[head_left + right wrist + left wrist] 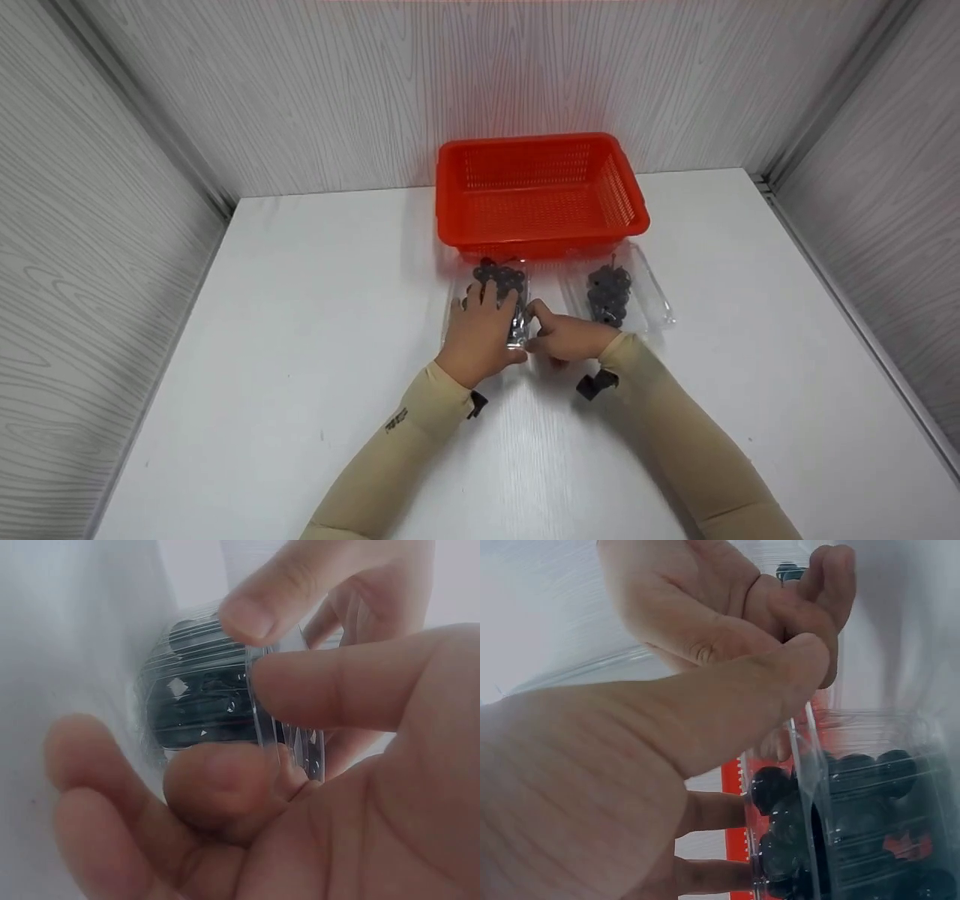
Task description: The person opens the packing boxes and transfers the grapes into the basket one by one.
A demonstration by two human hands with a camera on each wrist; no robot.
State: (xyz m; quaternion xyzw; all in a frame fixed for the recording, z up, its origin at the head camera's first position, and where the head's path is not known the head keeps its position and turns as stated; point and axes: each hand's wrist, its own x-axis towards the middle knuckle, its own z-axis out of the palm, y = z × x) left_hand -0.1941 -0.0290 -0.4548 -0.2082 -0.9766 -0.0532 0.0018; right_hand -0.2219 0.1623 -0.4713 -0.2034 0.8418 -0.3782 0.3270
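A clear plastic fruit box (pixel 517 334) with dark grapes (pixel 500 277) in it lies before the red basket. My left hand (pixel 480 337) rests across its top, the fingers spread and fairly straight, the thumb at the near edge. At the box's right near corner, my right hand (pixel 568 337) pinches the rim between thumb and curled forefinger. The right wrist view shows both thumbs against the box's rim (pixel 262 701). Through the clear wall, grapes (pixel 780 825) press close together in the left wrist view. My left hand hides much of the box from above.
Just behind the boxes stands a red perforated plastic basket (pixel 540 244). A second clear box (pixel 651 289) holding a dark grape bunch (pixel 609 294) lies to the right, close to my right wrist. Wood-grain panels enclose the white table (pixel 322 315) at the back and sides.
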